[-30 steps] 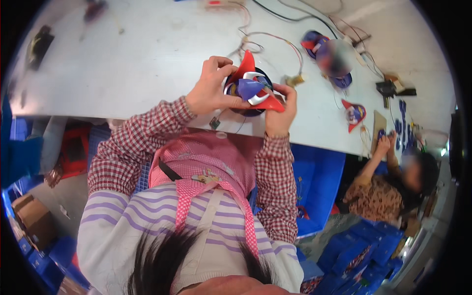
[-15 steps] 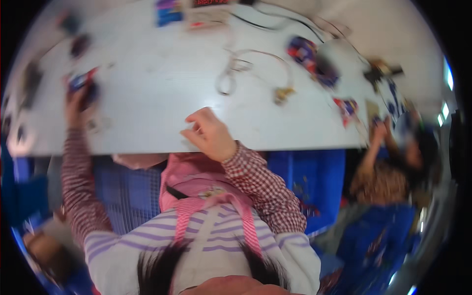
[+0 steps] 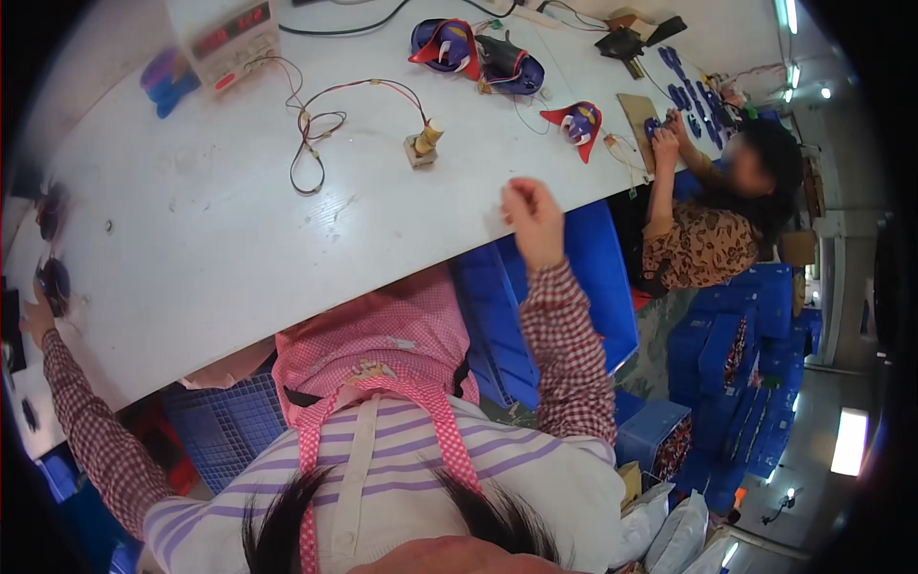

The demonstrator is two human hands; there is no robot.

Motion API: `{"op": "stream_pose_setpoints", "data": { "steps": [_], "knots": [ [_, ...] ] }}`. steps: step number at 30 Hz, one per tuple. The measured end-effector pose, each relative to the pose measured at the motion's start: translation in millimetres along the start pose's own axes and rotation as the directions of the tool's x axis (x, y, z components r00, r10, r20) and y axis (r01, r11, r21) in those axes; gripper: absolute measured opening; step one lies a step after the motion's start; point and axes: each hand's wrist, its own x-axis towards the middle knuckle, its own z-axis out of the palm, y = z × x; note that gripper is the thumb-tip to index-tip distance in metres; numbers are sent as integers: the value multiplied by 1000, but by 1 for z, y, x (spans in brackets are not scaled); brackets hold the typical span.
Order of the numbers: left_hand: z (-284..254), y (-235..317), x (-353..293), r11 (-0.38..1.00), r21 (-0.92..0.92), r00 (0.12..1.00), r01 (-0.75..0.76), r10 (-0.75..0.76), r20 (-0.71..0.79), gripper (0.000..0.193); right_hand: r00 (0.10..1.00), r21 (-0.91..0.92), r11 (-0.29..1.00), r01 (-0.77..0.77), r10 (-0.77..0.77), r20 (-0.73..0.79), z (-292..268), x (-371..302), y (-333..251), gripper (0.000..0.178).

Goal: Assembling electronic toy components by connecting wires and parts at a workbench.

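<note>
Your left hand (image 3: 38, 320) is stretched far out to the left edge of the surface (image 3: 220, 249), resting beside a dark round part (image 3: 54, 282) there; whether the fingers grip it or only touch it cannot be told at that rim. Half a second ago that hand was raised over the same left end holding a red-and-blue piece; now it lies lower and flatter, and that piece no longer shows in it. Your right hand (image 3: 534, 218) hovers just off the near edge of the surface, fingers loosely curled and holding nothing, much as it was half a second ago, though it now sits further right in the view because your head has turned. A second ago both hands were together at the middle, holding a red, blue and white toy piece between them; they are now well apart. Beyond the right hand, a looped red wire (image 3: 311, 124) runs to a small upright coil (image 3: 423, 143) on the surface, and a meter box (image 3: 225, 36) stands at the far edge. Further right lie more red-and-blue toy pieces (image 3: 579, 124), where another person (image 3: 712, 220) works with both hands at the far end.
</note>
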Motion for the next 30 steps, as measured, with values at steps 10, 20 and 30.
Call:
{"op": "stream_pose_setpoints", "data": {
  "steps": [10, 20, 30],
  "knots": [
    [168, 586, -105, 842, -294, 827, -453, 520, 214, 40, 974, -653, 753, 85, -201, -104, -44, 223, 0, 37],
    [411, 867, -104, 765, -385, 555, -516, 641, 530, 68, 977, -856, 516, 17, 175, 125, -30, 314, 26, 35],
    [482, 907, -119, 933, -85, 724, -349, 326, 608, 74, 995, -425, 900, 98, -90, 39, -56, 226, 19, 36]
  ]
}}
